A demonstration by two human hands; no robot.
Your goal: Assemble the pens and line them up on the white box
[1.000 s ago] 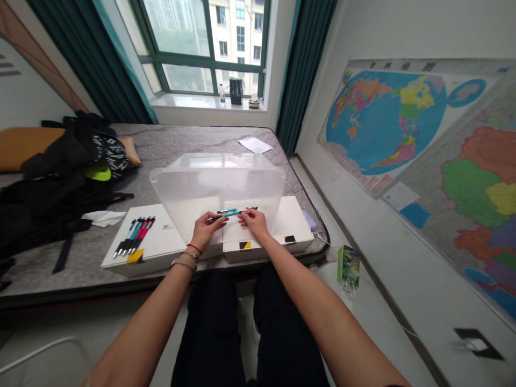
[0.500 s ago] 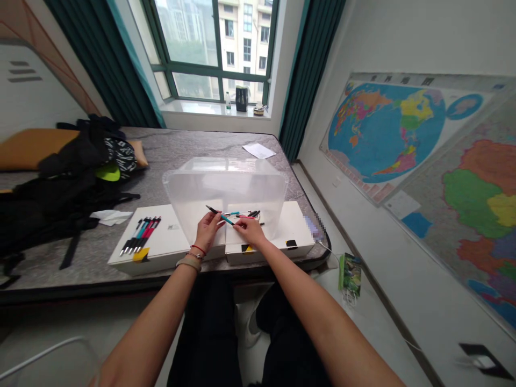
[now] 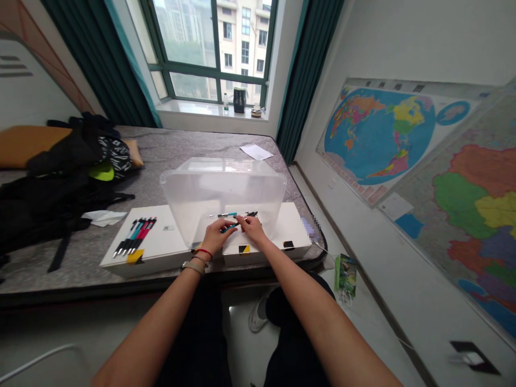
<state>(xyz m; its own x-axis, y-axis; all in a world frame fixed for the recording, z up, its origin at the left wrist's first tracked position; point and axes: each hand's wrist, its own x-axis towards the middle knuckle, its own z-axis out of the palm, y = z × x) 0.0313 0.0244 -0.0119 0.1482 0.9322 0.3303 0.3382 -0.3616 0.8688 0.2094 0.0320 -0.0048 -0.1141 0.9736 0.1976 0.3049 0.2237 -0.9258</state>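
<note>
A teal and black pen (image 3: 229,227) slants between my two hands. My left hand (image 3: 214,236) has its fingers closed around the lower left part. At the other end, the thumb and fingers of my right hand (image 3: 252,229) are pinched together on the pen's dark part; its tip is hidden by them. Just beyond my fingers, another teal and black pen (image 3: 228,215) and some dark pens (image 3: 252,214) lie inside a clear plastic bin (image 3: 226,185), which rests on its side with the opening toward me.
Two white boxes (image 3: 161,242) on the bed (image 3: 181,142) support the bin. Several pens (image 3: 136,235) lie in a row on the left box. Dark bags (image 3: 60,177) and a white tissue (image 3: 104,217) are at left. A paper sheet (image 3: 256,152) lies behind the bin.
My hands have come lower and closer together with the teal pen, turning it so its left end dips. The red pen near my right hand is now hidden. The view has shifted slightly.
</note>
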